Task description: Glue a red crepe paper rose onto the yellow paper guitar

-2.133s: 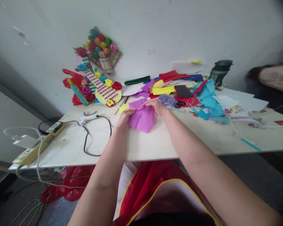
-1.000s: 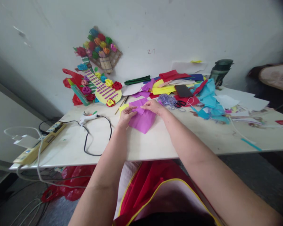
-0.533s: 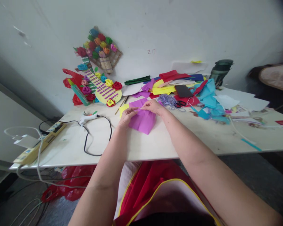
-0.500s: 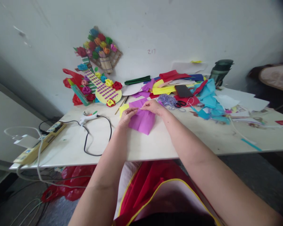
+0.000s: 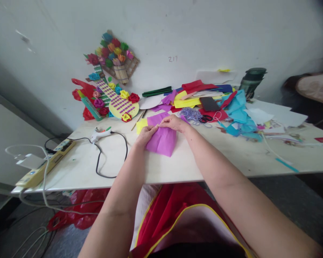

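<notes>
A purple sheet of crepe paper [image 5: 163, 140] lies pleated on the pale table [image 5: 177, 161] in front of me. My left hand [image 5: 145, 134] pinches its upper left edge. My right hand [image 5: 174, 122] pinches the top edge just beside it, fingers closed on the folds. The two hands almost touch. More purple paper [image 5: 156, 118] and a yellow scrap [image 5: 140, 125] lie just behind them.
A glue gun [image 5: 100, 134] with a black cord lies at left, near a power strip [image 5: 44, 163]. A paper guitar with flowers [image 5: 115, 100] leans on the wall. Coloured paper [image 5: 204, 95], scissors [image 5: 205, 118], purple thread [image 5: 190, 114] and a dark bottle [image 5: 250, 81] crowd the back right.
Both hands have drawn closer together along the top edge of the purple paper, gathering it. The sheet's lower edge has shifted slightly towards me.
</notes>
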Demonstrator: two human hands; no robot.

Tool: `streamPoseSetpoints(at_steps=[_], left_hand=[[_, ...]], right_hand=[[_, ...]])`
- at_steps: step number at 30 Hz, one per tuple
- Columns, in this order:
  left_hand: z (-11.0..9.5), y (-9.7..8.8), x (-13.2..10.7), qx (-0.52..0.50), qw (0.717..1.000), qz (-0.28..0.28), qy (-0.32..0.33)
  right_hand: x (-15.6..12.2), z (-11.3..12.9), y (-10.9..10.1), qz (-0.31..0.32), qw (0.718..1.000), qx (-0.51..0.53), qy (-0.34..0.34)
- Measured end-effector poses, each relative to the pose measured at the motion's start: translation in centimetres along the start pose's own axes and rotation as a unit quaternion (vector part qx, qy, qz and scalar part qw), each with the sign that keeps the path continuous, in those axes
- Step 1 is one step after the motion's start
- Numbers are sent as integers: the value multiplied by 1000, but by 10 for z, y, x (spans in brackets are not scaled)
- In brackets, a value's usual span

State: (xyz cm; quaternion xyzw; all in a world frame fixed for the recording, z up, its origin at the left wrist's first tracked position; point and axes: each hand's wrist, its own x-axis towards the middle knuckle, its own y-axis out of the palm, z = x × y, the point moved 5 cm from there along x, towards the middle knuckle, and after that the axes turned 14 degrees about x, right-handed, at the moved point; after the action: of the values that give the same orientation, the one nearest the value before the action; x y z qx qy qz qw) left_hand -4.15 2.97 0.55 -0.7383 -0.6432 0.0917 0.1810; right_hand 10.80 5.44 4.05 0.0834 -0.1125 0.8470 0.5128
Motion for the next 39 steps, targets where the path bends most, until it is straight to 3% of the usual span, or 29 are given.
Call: streamPoseSetpoints(at_steps=[5, 11, 16, 22, 29, 39], left_hand=[[-6, -2, -2, 12, 1000, -22, 9], [-9, -3, -3, 32, 999, -35, 15], [-2, -3, 1, 21, 999, -31, 31], [6, -2, 5, 0, 999, -18, 37], [4, -2, 3, -18, 999, -17, 30], [-1, -2, 1, -4, 1000, -11, 20]], right_hand=[[1, 0, -4, -15, 1000, 15, -14], [0, -9, -8, -41, 995, 58, 67], [3, -15, -12, -47, 997, 15, 54], [3, -9, -10, -7, 997, 71, 17], [1, -11, -8, 7, 993, 102, 64], [6, -14, -12, 3, 996, 89, -2]])
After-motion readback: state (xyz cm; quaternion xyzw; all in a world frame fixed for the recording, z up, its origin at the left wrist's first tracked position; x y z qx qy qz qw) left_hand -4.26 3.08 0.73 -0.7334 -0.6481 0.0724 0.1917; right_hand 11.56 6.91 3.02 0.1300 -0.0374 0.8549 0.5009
